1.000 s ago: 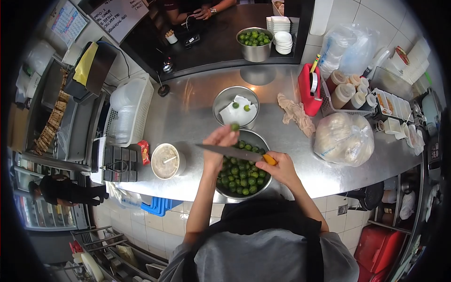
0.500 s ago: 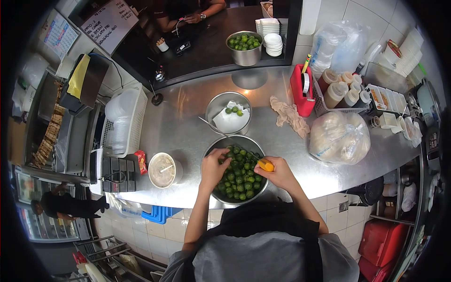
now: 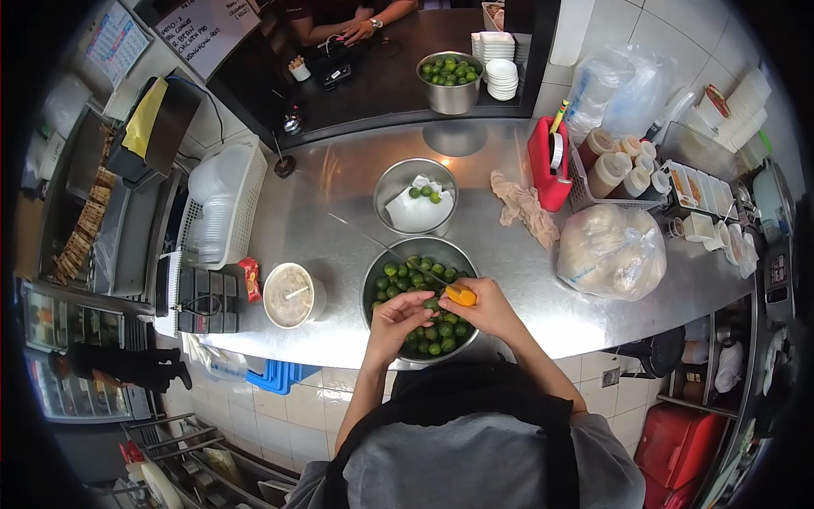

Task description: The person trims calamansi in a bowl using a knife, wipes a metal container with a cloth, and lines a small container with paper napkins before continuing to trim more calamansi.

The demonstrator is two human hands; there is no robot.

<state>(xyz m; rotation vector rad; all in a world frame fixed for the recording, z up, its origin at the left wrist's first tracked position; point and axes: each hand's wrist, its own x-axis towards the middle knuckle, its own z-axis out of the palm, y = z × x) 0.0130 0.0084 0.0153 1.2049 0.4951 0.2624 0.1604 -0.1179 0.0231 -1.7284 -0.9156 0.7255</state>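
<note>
Over a metal bowl [image 3: 370, 270] full of small green limes [image 3: 415, 265], my two hands are close together. My right hand [image 3: 485, 307] is wrapped round the orange handle of a knife [image 3: 460, 294], whose long thin blade points up and to the left across the bowl. My left hand [image 3: 397, 324] pinches a single lime [image 3: 432, 304] beside the handle, near my right fingertips. Just behind stands a second metal bowl [image 3: 387, 188], with white paper and a few limes in it.
A white tub [image 3: 291, 297] stands left of the bowls. To the right are a crumpled cloth [image 3: 523, 209], a red tape dispenser [image 3: 549, 170], a filled plastic bag [image 3: 612, 254] and sauce bottles [image 3: 607, 174]. A pot of limes [image 3: 451, 97] sits on the far ledge, near another person's hands [image 3: 360, 30].
My left hand has come up from among the limes with one in its fingers and moved right. My right hand and the knife have shifted left, closer to it.
</note>
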